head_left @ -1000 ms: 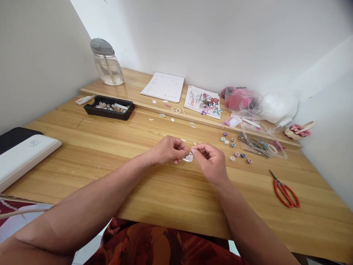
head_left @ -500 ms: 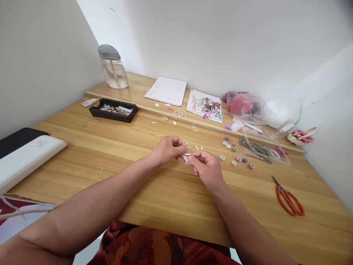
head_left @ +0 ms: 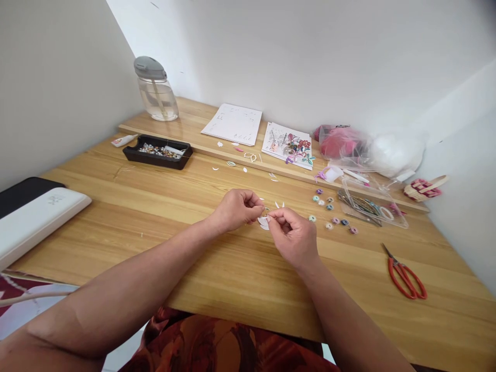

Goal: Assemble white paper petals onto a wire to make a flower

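Over the middle of the wooden table, my left hand [head_left: 241, 210] pinches something thin between thumb and forefinger, too fine to name. My right hand [head_left: 293, 232] faces it, also in a pinch, its fingertips nearly meeting those of the left. Between the two shows a slight pale loop, like thread or wire. White petal-shaped pieces [head_left: 263, 222] are visible just below the fingertips; whether they are held or lie on the table I cannot tell. More small white slivers [head_left: 279, 204] lie just beyond my right hand.
Several thread spools [head_left: 329, 206] lie right of my hands, beside a clear box [head_left: 395, 219] of tools. Red-handled scissors [head_left: 406, 279] rest nearer. A black tray [head_left: 157, 158] of beads, a water bottle [head_left: 157, 95], papers [head_left: 232, 124] and a white device [head_left: 46, 219] stand farther left.
My right fingertips have shifted slightly up and the thumb has drawn back from the white pieces, which show more now. My left hand has barely moved. The view has tilted slightly.
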